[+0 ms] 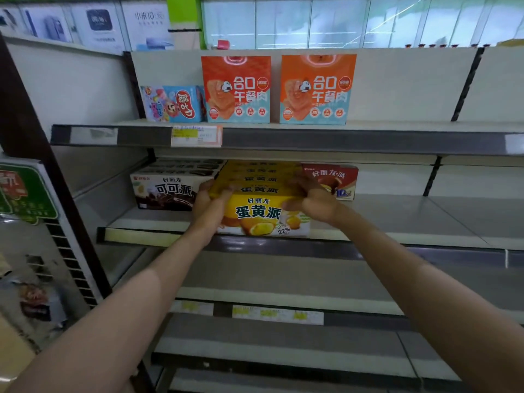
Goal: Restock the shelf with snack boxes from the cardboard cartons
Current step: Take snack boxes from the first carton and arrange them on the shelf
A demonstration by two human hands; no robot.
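Left hand [208,201] and right hand [310,198] gripped the front yellow box [262,214] on the middle shelf [425,219], partly hiding the yellow boxes [259,175] stacked behind and a red box [338,177] at right.

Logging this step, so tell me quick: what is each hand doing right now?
Left hand: grips the left end of the yellow snack box on the stack.
Right hand: grips the same box's right end.

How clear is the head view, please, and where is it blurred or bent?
Head view: sharp at the centre, where the yellow box print reads clearly; soft and smeared at the left edge and on the lower price tags; wide-angle bending bows the shelf edges; lighting is dim and even.
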